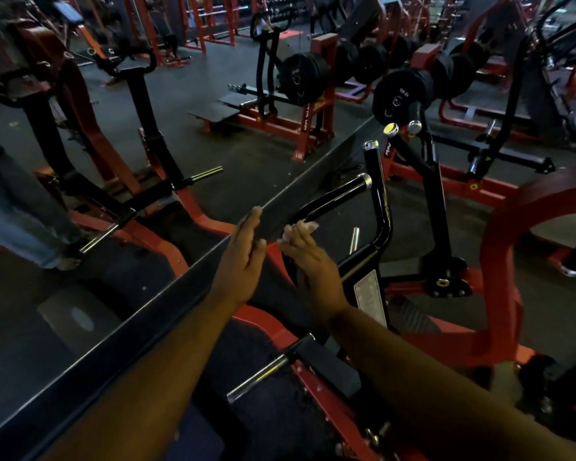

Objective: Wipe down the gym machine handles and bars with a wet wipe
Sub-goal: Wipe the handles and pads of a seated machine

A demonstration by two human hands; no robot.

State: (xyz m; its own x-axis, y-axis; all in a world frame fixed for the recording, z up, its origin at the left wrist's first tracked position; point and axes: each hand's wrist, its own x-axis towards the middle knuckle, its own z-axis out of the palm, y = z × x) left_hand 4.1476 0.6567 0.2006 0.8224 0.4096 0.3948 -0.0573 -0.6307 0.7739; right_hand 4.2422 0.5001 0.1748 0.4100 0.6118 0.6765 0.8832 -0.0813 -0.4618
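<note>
Left hand [245, 257] flat and empty, right hand [313, 264] pinching the wet wipe [301, 227], black handle [333, 197] at one o'clock

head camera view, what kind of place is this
Almost certainly a gym's weights floor. Red steel machine frames stand on dark flooring, round black weight plates hang on pegs, and a black curved machine handle with a chrome end cap sits just beyond the right hand, which holds a white wet wipe.
</note>
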